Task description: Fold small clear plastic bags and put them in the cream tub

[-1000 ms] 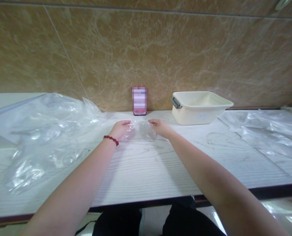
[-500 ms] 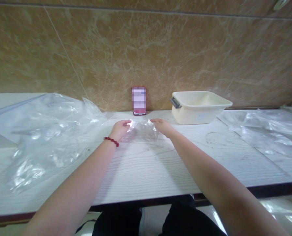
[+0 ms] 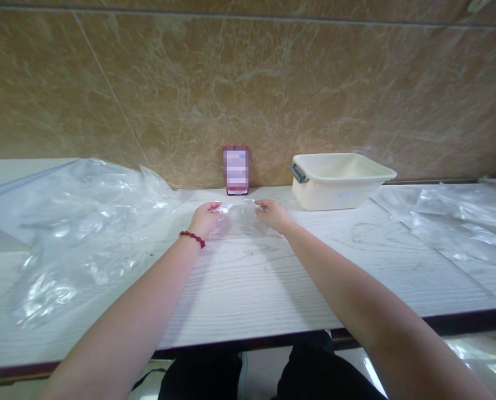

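Observation:
A small clear plastic bag (image 3: 242, 222) is stretched between my two hands, just above or on the white wood-grain table (image 3: 248, 294); I cannot tell whether it touches the surface. My left hand (image 3: 206, 218) pinches its left side between thumb and fingers, and a red bead bracelet (image 3: 193, 239) circles that wrist. On the other side, my right hand (image 3: 273, 214) grips the upper right edge with closed fingers. Both hands are near the back of the table, below a phone (image 3: 236, 171) with a dark red rim that leans upright against the wall.
A cream plastic bin (image 3: 329, 193) with a grey latch stands at the back right. Large crumpled clear plastic sheeting (image 3: 93, 233) covers the left side. More clear plastic (image 3: 469, 216) lies at the far right. Behind everything rises a brown marbled wall (image 3: 248, 83).
Both hands keep hold of the bag in nearly the same place. My right hand's fingers have shifted slightly, and the bag looks flatter along its top edge.

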`<state>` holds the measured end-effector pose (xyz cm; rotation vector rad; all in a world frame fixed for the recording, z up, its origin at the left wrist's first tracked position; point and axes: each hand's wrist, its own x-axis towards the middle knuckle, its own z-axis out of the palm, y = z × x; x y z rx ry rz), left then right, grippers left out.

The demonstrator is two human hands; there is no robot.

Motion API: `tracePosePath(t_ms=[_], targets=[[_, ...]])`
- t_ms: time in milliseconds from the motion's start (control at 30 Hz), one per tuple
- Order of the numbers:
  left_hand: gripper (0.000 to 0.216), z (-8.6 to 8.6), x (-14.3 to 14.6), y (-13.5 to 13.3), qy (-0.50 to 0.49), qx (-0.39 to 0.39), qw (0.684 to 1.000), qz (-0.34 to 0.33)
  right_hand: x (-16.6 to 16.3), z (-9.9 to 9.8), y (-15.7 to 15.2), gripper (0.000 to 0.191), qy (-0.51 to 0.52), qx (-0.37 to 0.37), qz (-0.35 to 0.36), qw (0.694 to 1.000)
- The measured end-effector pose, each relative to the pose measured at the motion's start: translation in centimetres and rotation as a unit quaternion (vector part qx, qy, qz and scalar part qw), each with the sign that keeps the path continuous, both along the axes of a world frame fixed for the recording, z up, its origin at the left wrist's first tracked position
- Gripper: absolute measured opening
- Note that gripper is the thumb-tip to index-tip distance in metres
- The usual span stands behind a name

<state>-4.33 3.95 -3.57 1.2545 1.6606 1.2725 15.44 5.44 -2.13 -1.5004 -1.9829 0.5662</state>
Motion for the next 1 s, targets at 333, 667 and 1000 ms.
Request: tracePosePath(t_ms=[333,667,1000], targets=[[0.035,0.5,-0.1,0.0,0.069,0.059,0.995,0.049,-0.2,-0.5,0.0,0.048,-0.042,0.009,-0.009,0.999],[0.033,1.9,0.9,-0.3,-0.218,0.025,0.974,0.061,-0.3,-0.1,-0.5,0.052,0.022,-0.009,-0.006,1.000],[0.030,1.2,1.8,-1.3,0.392,0.153,0.898,-0.127,-0.4,-0.8,0.2,0.052,0.032,-0.019,-0.012,0.999]])
